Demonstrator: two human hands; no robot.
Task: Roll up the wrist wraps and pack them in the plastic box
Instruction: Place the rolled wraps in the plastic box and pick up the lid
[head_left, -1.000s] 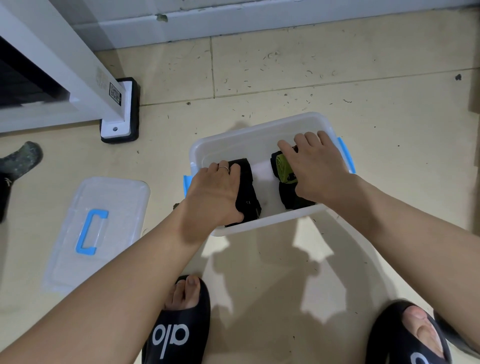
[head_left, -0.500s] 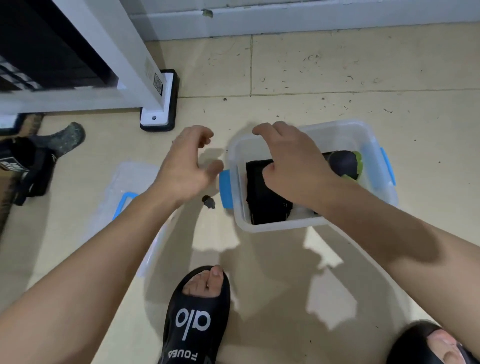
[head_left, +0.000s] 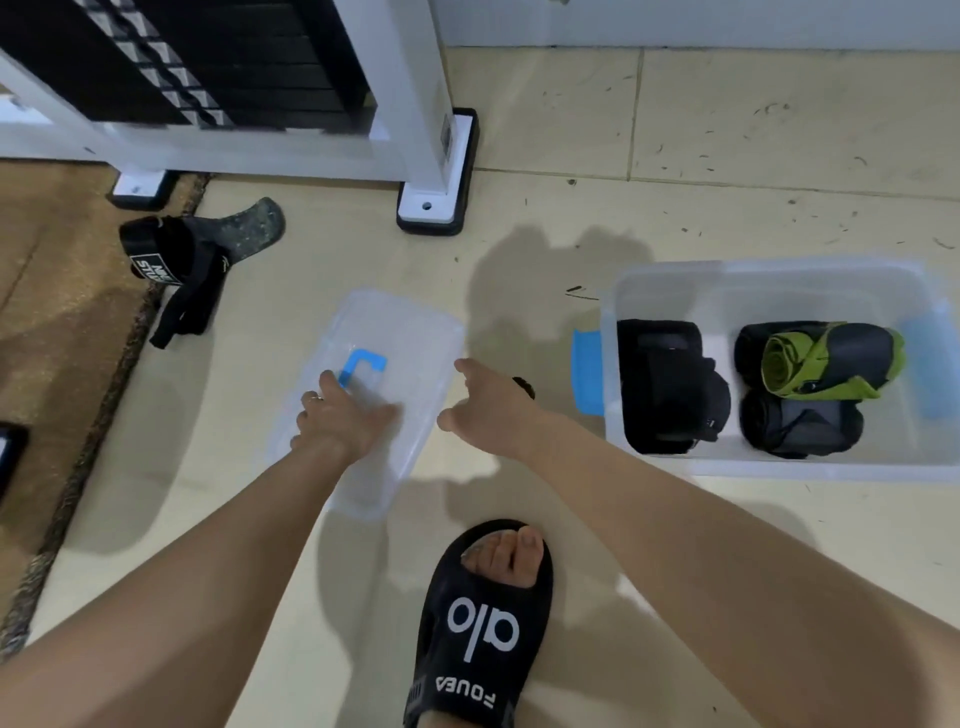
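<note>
Now lid flat on floor, long axis away from person; left hand spread on it, right hand open beside; plastic box rightward.

Home gym: weight stack, white frame, tile floor.

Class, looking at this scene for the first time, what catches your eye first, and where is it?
The clear plastic box at right, holding a rolled green wrap and black rolled wraps. Left of it, both hands reach over the clear lid with its blue handle on the floor.
</note>
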